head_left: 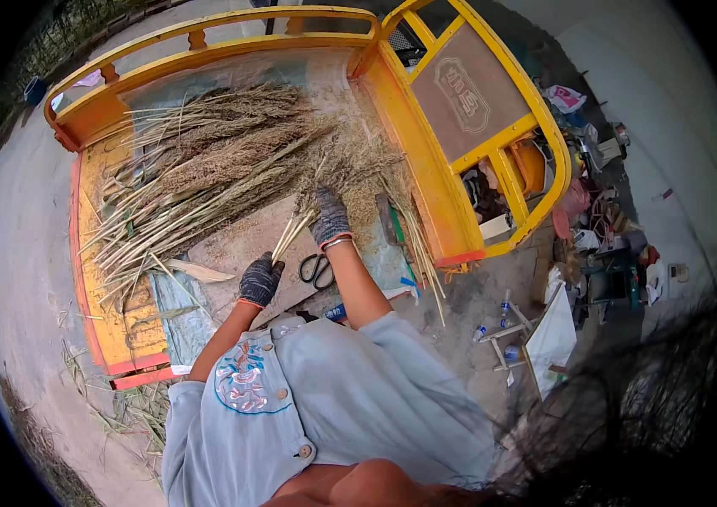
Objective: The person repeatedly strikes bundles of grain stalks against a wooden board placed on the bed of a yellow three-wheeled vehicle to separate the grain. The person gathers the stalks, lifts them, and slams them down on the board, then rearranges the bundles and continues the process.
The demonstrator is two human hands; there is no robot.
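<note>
My left hand (260, 280), in a dark knitted glove with an orange cuff, is closed round the pale cut ends of a small bundle of broomcorn stalks (293, 233). Farther up the same bundle, my right hand (331, 218), gloved alike, grips it near the brown seed heads. Black-handled scissors (316, 271) lie below the right hand, on the board (236, 245). To the left and beyond is a large heap of broomcorn (223, 169), its stems toward the left. More loose stalks (413, 228) lie right of my right hand, beside a flat dark green-edged tool (391, 221).
The work lies on a yellow cart bed with a rail (181, 44) at the back and a tall framed panel (477, 93) on the right. Loose seeds (364, 203) cover the bed. On the ground to the right are a white board (551, 338), bottles and clutter.
</note>
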